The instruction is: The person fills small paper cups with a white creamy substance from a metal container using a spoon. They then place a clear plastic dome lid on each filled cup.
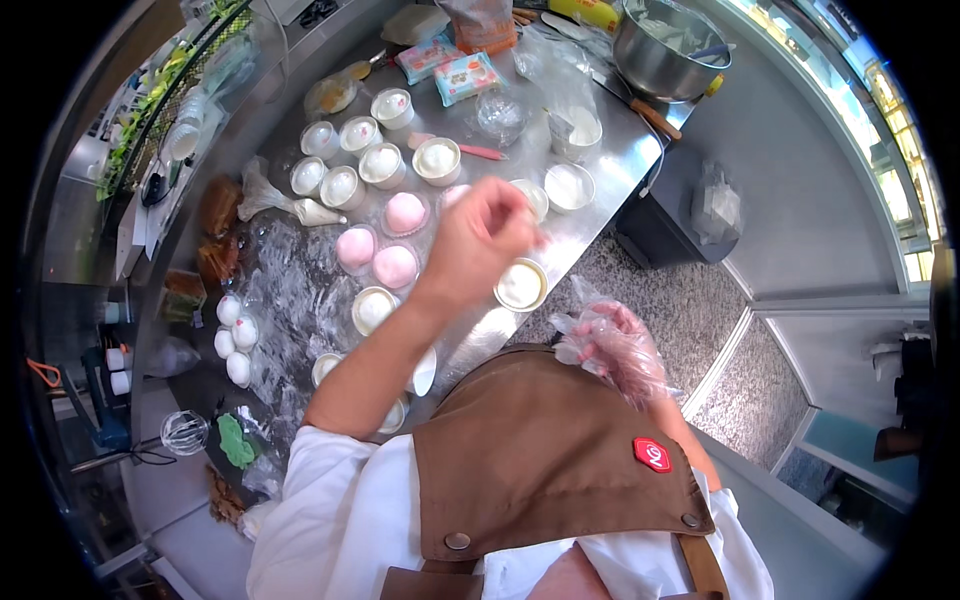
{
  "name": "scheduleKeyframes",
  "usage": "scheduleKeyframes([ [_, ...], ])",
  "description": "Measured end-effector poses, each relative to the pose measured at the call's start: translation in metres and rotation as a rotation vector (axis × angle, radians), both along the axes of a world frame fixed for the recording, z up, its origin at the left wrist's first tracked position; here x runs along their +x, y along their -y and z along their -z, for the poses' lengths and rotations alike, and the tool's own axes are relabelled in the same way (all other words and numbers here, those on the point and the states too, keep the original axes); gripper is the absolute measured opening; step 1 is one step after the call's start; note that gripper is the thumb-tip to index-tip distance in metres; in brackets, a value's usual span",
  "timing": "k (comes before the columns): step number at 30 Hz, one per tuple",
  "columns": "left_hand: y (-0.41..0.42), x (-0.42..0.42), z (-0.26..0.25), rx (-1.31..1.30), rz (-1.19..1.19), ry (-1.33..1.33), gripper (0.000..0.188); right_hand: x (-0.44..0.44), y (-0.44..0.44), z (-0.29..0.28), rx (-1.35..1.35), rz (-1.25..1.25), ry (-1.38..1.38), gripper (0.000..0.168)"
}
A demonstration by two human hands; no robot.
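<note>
My bare left hand [484,229] hovers over the steel table with its fingers curled and blurred; whether it pinches anything is hidden. Partly behind its fingertips is a white tub [534,199]. Just below the hand, a paper cup [521,285] with white cream stands near the table edge. Pink dome-shaped sweets [405,212] sit in clear holders to the left of the hand, and another is partly covered by it. Past the table edge, my right hand [615,349] wears a loose, crumpled clear plastic glove, its fingers bent before the brown apron [555,450].
Several filled cups [381,165] stand farther back, near a piping bag [315,212] and a pink-handled spatula [480,151]. White round sweets [244,334] lie on the left beside scattered powder. A steel mixing bowl [667,60] and a wooden-handled knife [654,118] occupy the far corner.
</note>
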State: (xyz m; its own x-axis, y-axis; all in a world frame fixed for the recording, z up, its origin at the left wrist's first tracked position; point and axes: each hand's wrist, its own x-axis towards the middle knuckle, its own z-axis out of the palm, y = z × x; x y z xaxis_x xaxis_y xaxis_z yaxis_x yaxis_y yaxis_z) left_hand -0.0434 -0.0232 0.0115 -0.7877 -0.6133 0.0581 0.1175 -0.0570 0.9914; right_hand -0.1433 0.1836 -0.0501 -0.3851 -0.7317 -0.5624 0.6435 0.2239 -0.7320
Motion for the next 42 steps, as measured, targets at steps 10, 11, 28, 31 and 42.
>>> scheduleKeyframes([
  [10,0.161,-0.095,0.08,-1.816,-0.006,0.279,0.01,-0.009,-0.011,0.023,-0.003,0.137,-0.023,0.019],
  [11,0.172,-0.104,0.083,-1.891,0.002,0.24,0.008,-0.01,-0.011,0.023,0.005,0.143,-0.023,0.019],
  [28,0.125,-0.088,0.084,-1.4,0.093,0.313,0.033,-0.025,0.013,0.029,0.063,0.178,-0.202,0.044],
  [31,0.036,-0.024,0.064,-1.003,0.391,0.029,0.053,-0.022,0.021,0.016,0.048,0.053,-0.162,0.046],
  [42,-0.068,0.041,0.082,-0.427,0.254,0.006,0.105,0.016,0.039,0.007,0.106,-0.35,-0.106,0.023],
])
